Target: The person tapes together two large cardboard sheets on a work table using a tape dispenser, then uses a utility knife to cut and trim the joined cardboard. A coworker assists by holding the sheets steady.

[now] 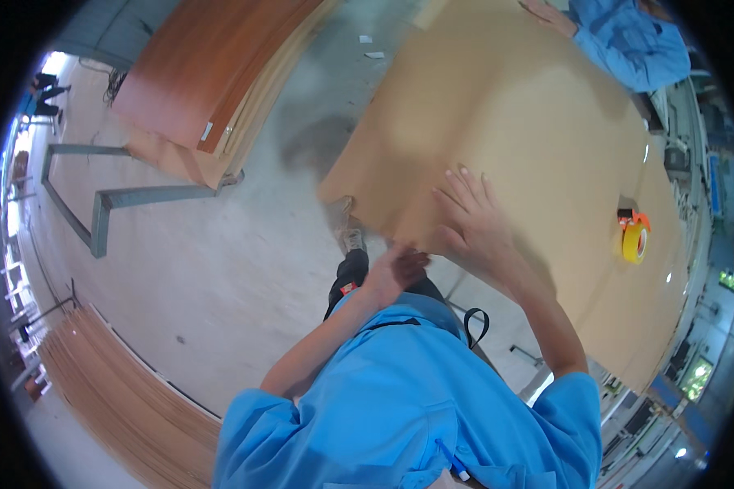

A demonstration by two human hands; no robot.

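Observation:
A large brown sheet (538,138), apparently cardboard or kraft paper, spreads out before me and fills the upper right. My right hand (477,228) lies on it near its close edge, fingers stretched and spread, holding nothing. Right by that same edge is my left hand (393,273), its fingers smeared by motion. Whether it grips the edge I cannot make out. Toward the right side of the sheet rests a tape dispenser (634,236) with an orange body and a yellow roll.
A co-worker's hand (549,16) touches the sheet's far side. Reddish-brown panels (212,73) are stacked at the upper left, beside a grey metal frame (99,216). More boards (122,399) lie at the lower left. Machinery lines the right rim.

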